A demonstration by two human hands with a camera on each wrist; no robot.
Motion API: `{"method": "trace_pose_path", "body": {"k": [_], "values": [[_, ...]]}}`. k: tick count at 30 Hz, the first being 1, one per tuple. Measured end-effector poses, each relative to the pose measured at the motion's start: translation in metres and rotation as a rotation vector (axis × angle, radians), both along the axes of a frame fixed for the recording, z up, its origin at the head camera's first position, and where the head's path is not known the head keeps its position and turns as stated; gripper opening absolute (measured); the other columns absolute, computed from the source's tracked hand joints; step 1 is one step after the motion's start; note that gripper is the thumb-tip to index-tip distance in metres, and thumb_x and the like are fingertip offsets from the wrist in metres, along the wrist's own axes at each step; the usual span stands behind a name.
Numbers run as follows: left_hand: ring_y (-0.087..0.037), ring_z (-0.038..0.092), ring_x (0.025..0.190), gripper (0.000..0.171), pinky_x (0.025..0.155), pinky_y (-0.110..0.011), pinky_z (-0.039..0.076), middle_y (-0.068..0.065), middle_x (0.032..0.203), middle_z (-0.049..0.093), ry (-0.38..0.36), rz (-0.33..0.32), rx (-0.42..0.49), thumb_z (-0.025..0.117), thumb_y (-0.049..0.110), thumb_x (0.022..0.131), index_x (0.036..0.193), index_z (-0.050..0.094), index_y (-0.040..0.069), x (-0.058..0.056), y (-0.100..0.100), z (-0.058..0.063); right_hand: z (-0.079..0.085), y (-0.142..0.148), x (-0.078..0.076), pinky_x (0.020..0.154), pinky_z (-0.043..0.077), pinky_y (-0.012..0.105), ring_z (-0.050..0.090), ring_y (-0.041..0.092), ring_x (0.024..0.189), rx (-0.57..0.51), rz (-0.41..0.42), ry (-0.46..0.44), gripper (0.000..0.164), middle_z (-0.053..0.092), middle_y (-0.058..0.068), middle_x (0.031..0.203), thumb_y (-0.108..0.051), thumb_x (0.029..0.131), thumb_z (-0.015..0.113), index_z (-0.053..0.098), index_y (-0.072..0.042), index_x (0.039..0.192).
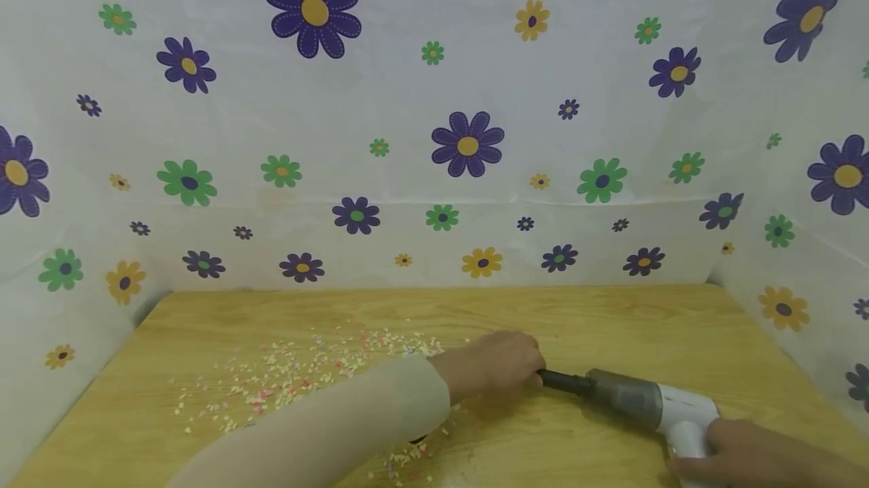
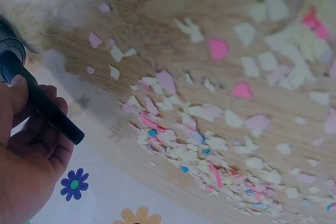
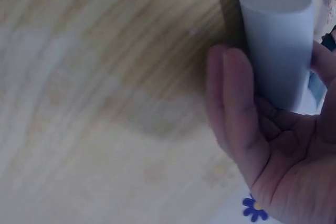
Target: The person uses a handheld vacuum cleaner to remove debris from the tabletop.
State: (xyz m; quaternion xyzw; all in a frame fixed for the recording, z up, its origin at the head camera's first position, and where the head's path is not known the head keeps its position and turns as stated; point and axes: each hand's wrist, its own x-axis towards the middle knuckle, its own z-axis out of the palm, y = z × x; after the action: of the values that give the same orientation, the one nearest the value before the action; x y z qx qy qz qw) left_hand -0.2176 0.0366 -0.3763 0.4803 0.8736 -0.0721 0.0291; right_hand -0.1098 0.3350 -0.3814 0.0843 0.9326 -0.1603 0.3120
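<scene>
A white handheld vacuum cleaner (image 1: 687, 402) with a smoky grey dust cup (image 1: 624, 396) lies across the right half of the view, pointing left. My right hand (image 1: 756, 452) grips its white handle (image 3: 278, 45); the handle's round end, with a small slot, shows in the right wrist view. At the other end, my left hand (image 1: 498, 361) holds the slim black nozzle (image 2: 50, 106) between thumb and curled fingers. In the left wrist view the nozzle's tip pokes out past the fingers. Small paper scraps (image 2: 210, 156), mostly pale yellow with pink and blue bits, lie beyond it.
The scraps (image 1: 292, 367) spread over the left and middle of the wooden table (image 1: 611, 322), partly behind my left sleeve (image 1: 339, 416). A white cloth (image 1: 407, 96) printed with flowers encloses the table at the back and both sides.
</scene>
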Motion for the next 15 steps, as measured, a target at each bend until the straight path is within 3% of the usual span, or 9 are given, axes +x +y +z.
{"method": "trace_pose_path", "body": {"k": [5, 10, 13, 15], "values": [[-0.004, 0.056, 0.079, 0.019, 0.070, -0.016, 0.048, 0.008, 0.085, 0.065, -0.057, 0.042, 0.055, 0.061, 0.030, 0.100, 0.092, 0.073, 0.017, 0.003, -0.011, 0.003, -0.012, -0.001, -0.004, 0.066, 0.045, 0.032, 0.054, 0.017, 0.074, -0.053, -0.006, 0.064, 0.065, 0.058, 0.003, 0.081, -0.064, 0.087, 0.064, 0.061, -0.001, 0.100], [-0.004, 0.045, 0.068, 0.024, 0.063, -0.019, 0.038, 0.008, 0.073, 0.057, -0.137, 0.101, 0.110, 0.062, 0.027, 0.100, 0.079, 0.068, 0.016, 0.004, -0.024, 0.011, -0.018, -0.014, -0.009, 0.064, 0.044, 0.031, 0.052, 0.016, 0.070, -0.015, 0.031, 0.197, 0.058, 0.056, 0.002, 0.075, -0.057, 0.087, 0.068, 0.063, 0.000, 0.094], [-0.004, 0.040, 0.065, 0.027, 0.062, -0.019, 0.035, 0.008, 0.068, 0.051, -0.140, 0.112, 0.129, 0.063, 0.027, 0.100, 0.075, 0.063, 0.016, 0.002, -0.031, 0.015, -0.018, -0.021, -0.012, 0.061, 0.043, 0.030, 0.051, 0.015, 0.066, 0.000, 0.033, 0.264, 0.053, 0.055, 0.002, 0.071, -0.055, 0.087, 0.069, 0.062, -0.002, 0.086], [-0.005, 0.040, 0.065, 0.027, 0.062, -0.019, 0.036, 0.008, 0.068, 0.050, -0.139, 0.119, 0.149, 0.063, 0.025, 0.099, 0.074, 0.063, 0.015, 0.001, -0.035, 0.018, -0.017, -0.026, -0.015, 0.060, 0.043, 0.030, 0.052, 0.015, 0.066, -0.018, 0.013, 0.295, 0.052, 0.056, 0.001, 0.071, -0.053, 0.087, 0.069, 0.063, -0.001, 0.089]]}}
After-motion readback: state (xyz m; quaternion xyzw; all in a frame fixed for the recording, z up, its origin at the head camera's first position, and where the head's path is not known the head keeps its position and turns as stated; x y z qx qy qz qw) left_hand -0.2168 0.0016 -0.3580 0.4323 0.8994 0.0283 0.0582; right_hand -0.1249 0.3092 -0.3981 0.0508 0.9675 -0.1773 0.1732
